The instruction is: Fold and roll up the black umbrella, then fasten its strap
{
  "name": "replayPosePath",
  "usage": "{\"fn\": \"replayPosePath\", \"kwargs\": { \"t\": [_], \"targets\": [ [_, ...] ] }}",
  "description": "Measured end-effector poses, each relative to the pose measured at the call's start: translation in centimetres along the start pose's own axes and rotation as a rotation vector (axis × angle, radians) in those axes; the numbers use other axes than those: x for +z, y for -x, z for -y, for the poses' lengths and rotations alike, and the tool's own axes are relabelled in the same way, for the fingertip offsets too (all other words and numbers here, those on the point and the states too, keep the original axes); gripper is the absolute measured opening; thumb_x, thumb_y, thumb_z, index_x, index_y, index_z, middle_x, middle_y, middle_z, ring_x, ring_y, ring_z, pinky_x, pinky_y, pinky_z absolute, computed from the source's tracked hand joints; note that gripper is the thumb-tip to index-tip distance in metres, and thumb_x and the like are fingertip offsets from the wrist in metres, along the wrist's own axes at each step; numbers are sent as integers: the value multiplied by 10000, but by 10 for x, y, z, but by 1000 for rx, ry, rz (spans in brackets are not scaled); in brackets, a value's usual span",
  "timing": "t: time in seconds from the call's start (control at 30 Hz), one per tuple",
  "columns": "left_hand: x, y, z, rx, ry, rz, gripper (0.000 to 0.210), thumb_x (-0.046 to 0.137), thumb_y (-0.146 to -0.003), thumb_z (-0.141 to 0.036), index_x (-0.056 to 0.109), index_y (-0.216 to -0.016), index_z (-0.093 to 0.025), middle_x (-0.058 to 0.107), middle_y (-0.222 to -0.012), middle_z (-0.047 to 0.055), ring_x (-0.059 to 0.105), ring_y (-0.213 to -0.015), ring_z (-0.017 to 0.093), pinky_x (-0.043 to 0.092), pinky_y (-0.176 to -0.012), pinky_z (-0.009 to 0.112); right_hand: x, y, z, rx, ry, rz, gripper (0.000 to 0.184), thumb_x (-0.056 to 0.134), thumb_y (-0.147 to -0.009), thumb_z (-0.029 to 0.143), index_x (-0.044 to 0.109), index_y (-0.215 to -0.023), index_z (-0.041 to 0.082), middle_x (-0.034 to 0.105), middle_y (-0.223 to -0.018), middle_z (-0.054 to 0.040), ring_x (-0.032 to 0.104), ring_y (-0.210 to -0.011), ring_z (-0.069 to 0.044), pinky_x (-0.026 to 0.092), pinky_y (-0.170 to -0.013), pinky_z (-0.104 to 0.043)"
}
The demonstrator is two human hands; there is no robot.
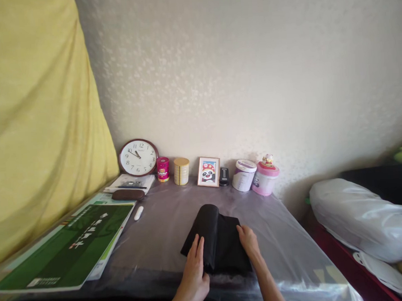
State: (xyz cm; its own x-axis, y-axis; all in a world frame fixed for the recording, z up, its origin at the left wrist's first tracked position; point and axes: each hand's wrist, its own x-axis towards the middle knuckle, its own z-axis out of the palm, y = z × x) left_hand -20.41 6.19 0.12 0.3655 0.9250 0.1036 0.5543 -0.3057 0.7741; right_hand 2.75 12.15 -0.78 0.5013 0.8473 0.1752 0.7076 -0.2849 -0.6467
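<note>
Hands (195, 265) on black material (226, 249): left extended, right (249, 241) gripping its edge.

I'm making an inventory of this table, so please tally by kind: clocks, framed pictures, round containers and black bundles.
Clock: 1
Framed picture: 1
Round containers: 4 (pink tin, yellow tin, purple-and-white tub, pink-and-white tub)
Black bundle, touched by the left hand and right hand: 1
Total: 7

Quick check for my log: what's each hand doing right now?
Left hand: open, laid against the rolled part of the black sheet.
Right hand: curled at its right edge; grip can't be told.
</note>
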Motion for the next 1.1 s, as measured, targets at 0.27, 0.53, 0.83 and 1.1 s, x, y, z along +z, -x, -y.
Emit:
{"fn": "replayPosePath", "kwargs": {
  "t": [0.27,0.53,0.83,1.1],
  "targets": [
    [3,0,-4,-17,-117,10,911,406,-548,33,141,-1407,-120,43,-1515,77,76,-1385,186,154,-1126,302,-11,-1,20,-62,-384,-1,423,435,-716,536,592,-560,176,572,-536,-14,526,-569,-179,382,-537,-275],
    [11,1,0,-38,-144,-25,939,436,-542,21,126,-1409,-158,20,-1512,109,117,-1379,230,214,-1105,355,2,-10,73,-157,-431,42,437,444,-741,540,613,-625,154,588,-568,-17,534,-596,-160,400,-552,-247],
    [13,-1,-2,-55,-201,-22,831,463,-490,1,350,-1311,-50,78,-1500,158,90,-1382,241,168,-1126,344,39,-14,105,-134,-240,114,344,450,-793,381,655,-923,137,697,-852,-99,644,-824,-208,468,-703,-260],
    [6,1,-9,-94,-184,4,863,460,-525,-19,251,-1362,-63,170,-1485,159,176,-1366,245,195,-1120,354,50,-5,117,-136,-79,228,330,436,-845,324,559,-1071,117,664,-603,-36,649,-612,-184,451,-624,-261]
  ]
}}
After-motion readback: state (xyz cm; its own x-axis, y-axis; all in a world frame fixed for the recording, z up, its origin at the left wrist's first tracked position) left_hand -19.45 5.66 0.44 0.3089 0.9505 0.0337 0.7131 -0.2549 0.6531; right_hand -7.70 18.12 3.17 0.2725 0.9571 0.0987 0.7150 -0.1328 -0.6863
